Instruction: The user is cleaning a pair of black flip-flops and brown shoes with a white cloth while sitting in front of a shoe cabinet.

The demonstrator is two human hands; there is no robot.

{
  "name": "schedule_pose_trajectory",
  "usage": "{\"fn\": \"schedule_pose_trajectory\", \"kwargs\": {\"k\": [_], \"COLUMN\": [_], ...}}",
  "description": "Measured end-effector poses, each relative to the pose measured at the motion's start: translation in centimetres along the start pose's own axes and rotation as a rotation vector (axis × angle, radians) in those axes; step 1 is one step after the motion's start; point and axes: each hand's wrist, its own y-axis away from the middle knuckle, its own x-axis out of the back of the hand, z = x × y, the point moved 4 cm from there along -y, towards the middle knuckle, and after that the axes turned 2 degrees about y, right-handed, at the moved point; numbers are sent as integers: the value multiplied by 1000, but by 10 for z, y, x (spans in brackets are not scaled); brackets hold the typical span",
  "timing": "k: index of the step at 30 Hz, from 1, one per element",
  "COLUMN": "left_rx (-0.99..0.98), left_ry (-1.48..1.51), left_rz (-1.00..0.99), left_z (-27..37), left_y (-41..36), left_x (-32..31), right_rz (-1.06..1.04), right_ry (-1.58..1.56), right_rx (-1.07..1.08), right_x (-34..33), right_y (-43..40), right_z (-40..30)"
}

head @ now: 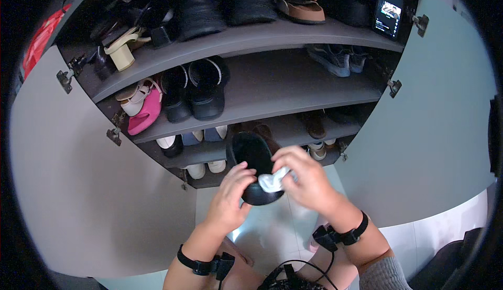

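Before the shelves I hold a black slip-on shoe point(251, 148), its opening facing up and its rounded end towards me. My left hand point(232, 199) grips it from the left, with fingertips over the edge of the opening and the thumb low at the side. A crumpled white cloth or wipe point(270, 181) is pinched in my right hand point(304, 178). It lies against the right side of the shoe near the rounded end; that hand looks slightly blurred. The shoe's far end overlaps brown footwear on the shelf behind it.
An open shoe cabinet has its left door point(98, 184) and right door point(424, 125) swung out on both sides. Black clogs point(206, 97), a pink shoe point(146, 113) and a heeled sandal point(122, 52) stand on shelves. A lit phone point(388, 12) leans at the upper right.
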Motion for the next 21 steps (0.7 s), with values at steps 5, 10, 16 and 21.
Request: {"fn": "schedule_pose_trajectory", "kwargs": {"k": [5,10,16,21], "left_rx": [-194,-122,12,-66], "left_ry": [-1,88,54,-130], "left_rz": [-50,-188,-291,-292], "left_z": [19,19,24,36], "left_y": [-2,2,10,3], "left_x": [-6,-16,-18,-7], "right_rz": [-174,-479,-616,-564], "right_ry": [-158,-160,-23,-72], "right_rx": [-360,-185,-146,-95], "right_x": [26,29,20,20], "right_y": [0,9,20,19], "right_z": [23,19,4,-2]}}
